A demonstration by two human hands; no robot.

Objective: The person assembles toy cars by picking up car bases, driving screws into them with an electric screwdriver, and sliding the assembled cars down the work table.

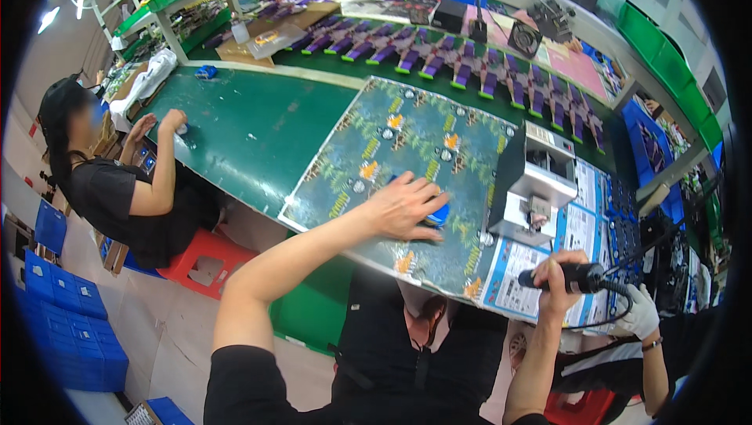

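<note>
Left hand (pixel 403 207) spread flat, pressing small blue plastic part (pixel 439 214) onto patterned mat; right hand (pixel 558 282) closed around black cylindrical tool (pixel 576 277), lying crosswise, lower right.

The mat (pixel 407 151) on the bench is dark teal with a busy print of green fern-like leaves and small orange and white spots. The bench (pixel 251 127) beneath it is plain dark green. Under the left hand (pixel 403 207) shows a bright blue object (pixel 439 215). The right hand (pixel 558 282) grips a black tool (pixel 576 277) with a black cable. The machine (pixel 533 186) beside it is grey and silver. The sheets (pixel 580 229) under it are white with blue borders. A row of purple holders (pixel 470 65) with green ends runs along the back. The stool (pixel 205 260) is red. The crates (pixel 70 331) on the floor are blue. A co-worker (pixel 117 182) wears a black shirt.
</note>
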